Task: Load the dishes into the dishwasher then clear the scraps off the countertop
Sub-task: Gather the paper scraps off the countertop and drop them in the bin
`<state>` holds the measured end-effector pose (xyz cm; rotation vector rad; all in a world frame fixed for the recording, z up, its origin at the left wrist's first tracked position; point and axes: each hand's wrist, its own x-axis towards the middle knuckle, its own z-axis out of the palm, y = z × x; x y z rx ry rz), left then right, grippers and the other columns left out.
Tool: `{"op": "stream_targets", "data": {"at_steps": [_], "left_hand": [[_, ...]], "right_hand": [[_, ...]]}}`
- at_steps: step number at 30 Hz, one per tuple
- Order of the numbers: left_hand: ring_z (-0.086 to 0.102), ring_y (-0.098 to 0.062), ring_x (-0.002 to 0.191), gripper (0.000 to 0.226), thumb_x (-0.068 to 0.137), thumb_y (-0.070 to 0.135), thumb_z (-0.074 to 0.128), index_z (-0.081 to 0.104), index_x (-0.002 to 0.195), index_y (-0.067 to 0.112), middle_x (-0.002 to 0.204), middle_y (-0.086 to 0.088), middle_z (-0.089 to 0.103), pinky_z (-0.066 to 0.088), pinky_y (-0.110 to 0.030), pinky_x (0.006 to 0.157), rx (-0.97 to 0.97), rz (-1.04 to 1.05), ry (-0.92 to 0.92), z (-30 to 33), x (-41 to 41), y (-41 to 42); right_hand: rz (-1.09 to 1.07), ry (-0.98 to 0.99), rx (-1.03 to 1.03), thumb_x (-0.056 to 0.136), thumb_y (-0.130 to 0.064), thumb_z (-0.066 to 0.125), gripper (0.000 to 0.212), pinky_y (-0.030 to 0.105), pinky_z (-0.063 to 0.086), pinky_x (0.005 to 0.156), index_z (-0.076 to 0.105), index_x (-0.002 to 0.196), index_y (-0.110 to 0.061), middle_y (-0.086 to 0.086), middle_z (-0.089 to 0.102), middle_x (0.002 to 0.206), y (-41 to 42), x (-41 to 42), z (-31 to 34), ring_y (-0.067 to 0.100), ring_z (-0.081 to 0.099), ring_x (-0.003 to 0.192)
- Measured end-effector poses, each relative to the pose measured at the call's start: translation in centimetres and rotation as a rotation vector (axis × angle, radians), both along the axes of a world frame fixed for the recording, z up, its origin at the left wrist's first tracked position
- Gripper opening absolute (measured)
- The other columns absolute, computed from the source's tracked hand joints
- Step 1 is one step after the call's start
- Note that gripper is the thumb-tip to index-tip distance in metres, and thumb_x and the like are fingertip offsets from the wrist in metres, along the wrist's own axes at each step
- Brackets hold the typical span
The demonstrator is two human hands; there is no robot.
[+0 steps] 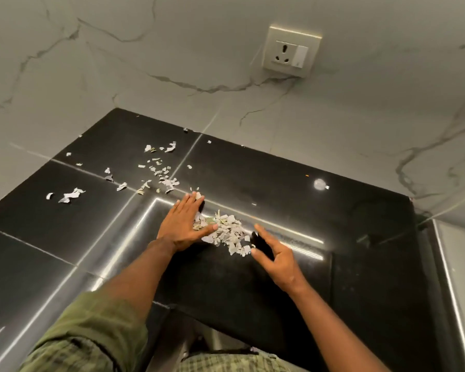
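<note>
Raking scraps into a heap on worktop (333, 277)
Pile (226, 232) between flat, released left hand (184, 226) and right hand (275, 257); loose scraps (159, 173) at 11 o'clock, nearer left

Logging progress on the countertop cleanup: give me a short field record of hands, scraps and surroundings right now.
surface: glossy black stone countertop
left hand: open, flat on the countertop, its edge against the pile
right hand: open, fingers straight, at the pile's right side
gathered pile of torn white paper scraps: between the two hands
loose scattered paper scraps: spread beyond and left of the left hand, not yet gathered
wall: grey veined marble, with a cream wall socket
dishes: none in view
</note>
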<state>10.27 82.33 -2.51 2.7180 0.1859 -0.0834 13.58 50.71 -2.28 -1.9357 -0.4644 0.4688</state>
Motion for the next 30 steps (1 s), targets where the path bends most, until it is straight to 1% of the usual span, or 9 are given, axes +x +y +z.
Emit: {"op": "stream_targets", "data": {"at_steps": [2,4,9,12,14,20,25,28,30], "left_hand": [[-0.011,-0.009,0.159,0.112,0.081,0.099,0.023,0.004,0.167,0.030,0.173,0.007,-0.006,-0.003,-0.041,0.130,-0.024,-0.094,-0.012,0.2,-0.5,-2.9],[-0.010,-0.008,0.159,0.108,0.082,0.097,0.021,0.006,0.167,0.032,0.173,0.008,-0.003,0.002,-0.043,0.132,-0.054,-0.175,-0.018,0.5,-1.0,-5.9],[0.014,-0.002,0.158,0.094,0.087,0.089,0.037,0.019,0.165,0.040,0.171,0.012,0.022,0.018,-0.041,0.130,-0.347,-0.210,-0.068,0.7,-2.6,-9.6],[0.039,0.001,0.147,0.082,0.090,0.078,0.054,0.031,0.160,0.043,0.161,0.012,0.044,0.035,-0.033,0.121,-0.666,-0.030,-0.132,0.8,-4.2,-8.6],[0.044,0.006,0.141,0.077,0.093,0.076,0.051,0.036,0.159,0.040,0.153,0.011,0.053,0.038,-0.029,0.117,-0.727,0.102,-0.202,0.5,-5.2,-7.7],[0.022,-0.002,0.154,0.075,0.100,0.075,0.032,0.026,0.163,0.034,0.169,0.011,0.027,0.023,-0.038,0.128,-0.547,0.065,-0.108,1.1,-5.2,-9.6],[0.013,-0.002,0.158,0.060,0.107,0.060,0.035,0.022,0.162,0.038,0.170,0.014,0.021,0.015,-0.038,0.131,-0.651,0.005,-0.056,2.3,-4.4,-11.9],[0.025,0.001,0.154,0.058,0.109,0.054,0.038,0.028,0.162,0.034,0.166,0.017,0.030,0.022,-0.028,0.127,-0.673,-0.107,-0.059,3.0,-5.0,-12.2],[0.033,0.001,0.149,0.065,0.107,0.061,0.038,0.026,0.164,0.034,0.164,0.017,0.032,0.028,-0.026,0.122,-0.689,-0.077,0.009,3.3,-5.6,-11.1]], "right_hand": [[0.145,-0.247,-0.248,0.093,-0.053,0.073,0.085,0.018,0.010,0.128,0.025,0.162,-0.048,-0.020,0.022,0.171,-1.4,-1.3,-0.6,-0.007,0.013,0.157],[0.208,-0.407,-0.421,0.090,-0.071,0.064,0.103,0.026,-0.002,0.130,0.007,0.168,-0.035,-0.017,0.000,0.174,-1.5,-2.2,-1.2,-0.002,-0.006,0.160],[0.167,-0.393,-0.473,0.082,-0.089,0.056,0.120,0.036,0.003,0.133,0.001,0.169,-0.027,-0.009,-0.001,0.177,-0.8,-2.2,-1.5,0.003,-0.009,0.161],[0.108,-0.321,-0.379,0.086,-0.080,0.061,0.111,0.033,0.006,0.132,0.006,0.169,-0.032,-0.014,0.003,0.176,-0.9,-2.5,-1.2,0.000,-0.004,0.161],[-0.025,-0.265,-0.295,0.094,-0.069,0.062,0.098,0.034,0.010,0.131,0.012,0.169,-0.033,-0.014,0.008,0.176,-0.8,-2.6,-1.1,0.003,0.002,0.161],[-0.081,-0.201,-0.444,0.104,-0.071,0.036,0.087,0.040,-0.002,0.132,0.002,0.169,-0.025,-0.008,-0.004,0.176,1.3,-0.6,-0.8,0.010,-0.008,0.162],[0.098,-0.121,-0.346,0.113,-0.048,0.033,0.064,0.036,-0.007,0.131,0.014,0.169,-0.021,-0.006,0.007,0.175,4.3,0.5,0.3,0.011,-0.005,0.162],[0.178,-0.080,-0.238,0.113,-0.032,0.045,0.058,0.034,0.004,0.133,0.025,0.166,-0.018,-0.007,0.020,0.171,4.3,-0.7,0.9,0.008,0.009,0.160],[0.101,0.056,-0.073,0.109,-0.027,0.058,0.056,0.028,0.024,0.128,0.039,0.161,-0.032,-0.015,0.033,0.164,3.0,-1.1,1.9,0.003,0.028,0.154]]}}
